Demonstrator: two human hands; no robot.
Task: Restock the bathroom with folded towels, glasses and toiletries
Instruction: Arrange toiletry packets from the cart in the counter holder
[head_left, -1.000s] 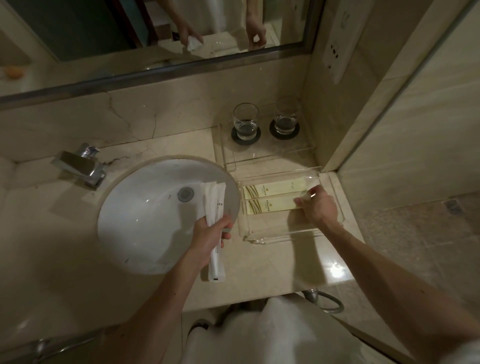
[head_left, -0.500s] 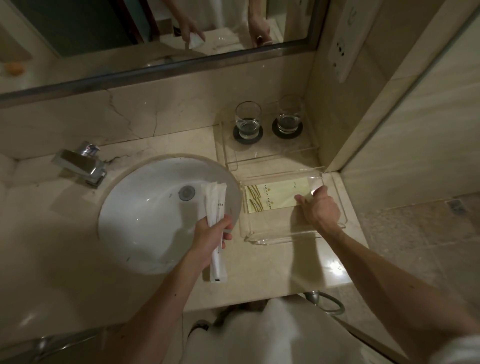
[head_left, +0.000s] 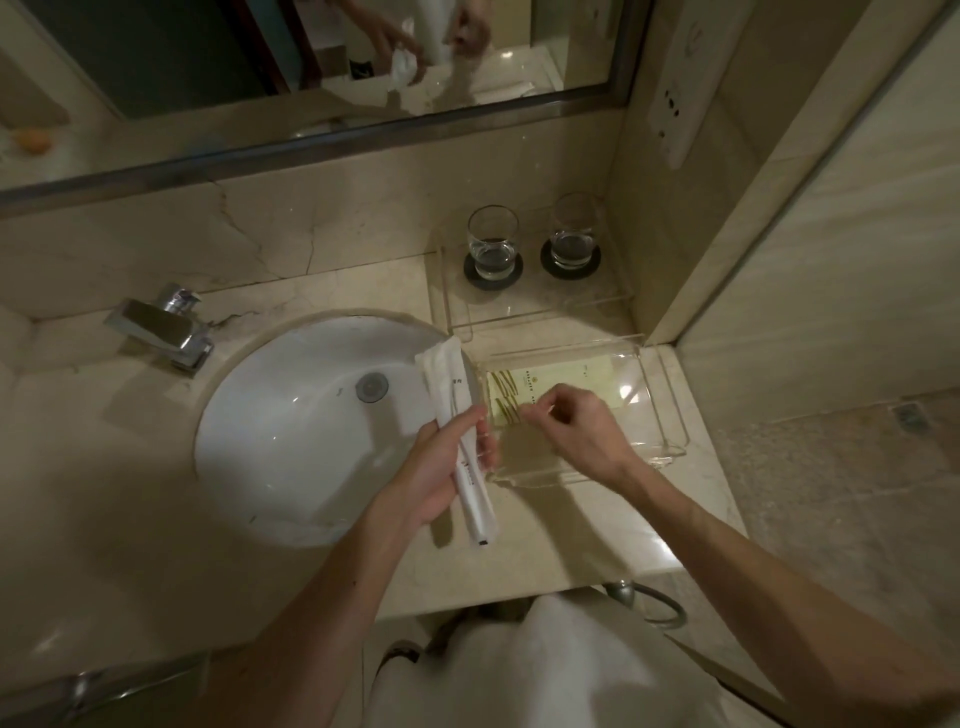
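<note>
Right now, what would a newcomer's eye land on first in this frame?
The left hand grips long white packets over the right rim of the sink. Beside it the right hand, fingers curled, hangs over a clear tray holding pale green packets. Behind, two glasses stand on dark coasters.

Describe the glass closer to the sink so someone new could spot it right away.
Start at the white sink, then look right to the back corner of the counter. A pair stands there on dark coasters; pick the left glass, not the right glass by the side wall.
</note>
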